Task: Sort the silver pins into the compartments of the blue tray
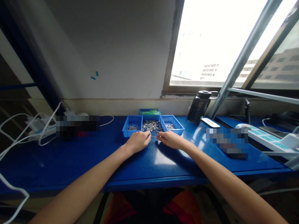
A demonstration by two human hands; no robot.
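Observation:
My left hand (138, 141) is closed in a pinch at one end of a thin metal piece (153, 136). My right hand (170, 139) pinches its other end, so the piece lies level between the fingertips. Its exact kind is too small to make out. Just beyond the hands is a heap of slim silvery metal pieces (152, 126). A blue bin (132, 119) on the left and another blue bin (172, 119) on the right flank the heap, each with some similar metal pieces in the bottom.
Behind the heap, a further blue bin (141, 112) holds green material. A dark bottle (199, 107) and a white device (210, 122) stand right on the blue table (93, 165). Power strips (268, 140) lie far right; white cables (50, 124) tangle at left.

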